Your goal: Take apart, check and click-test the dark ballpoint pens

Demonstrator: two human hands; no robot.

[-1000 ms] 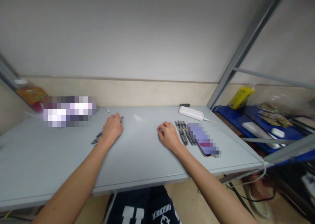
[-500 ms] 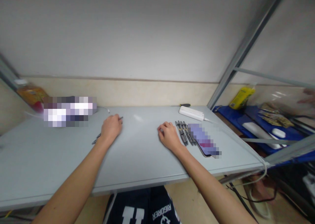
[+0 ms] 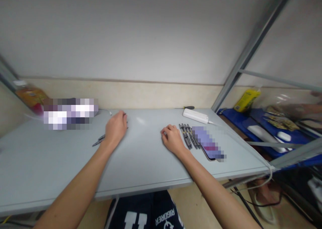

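My left hand is closed, palm down, low over the left-middle of the desk. Dark pens stick out behind its wrist side, and small dark tips show by the fingers; the grip itself is mostly hidden. My right hand rests on the desk with loosely bent fingers, apart, and nothing visible in them. Just to its right, several grey-black pens lie side by side in a row. A phone, blurred out by pixels, lies against the row's right side.
A white power strip with a cable and a screwdriver lie at the back right. At the back left are a bottle of orange liquid and a pixelated object. A blue surface with a yellow packet stands beyond the metal frame.
My left hand has shifted slightly up and right and turned, so more pen ends show around it. My right hand stays put. Another person's arm has moved further in at the far right.
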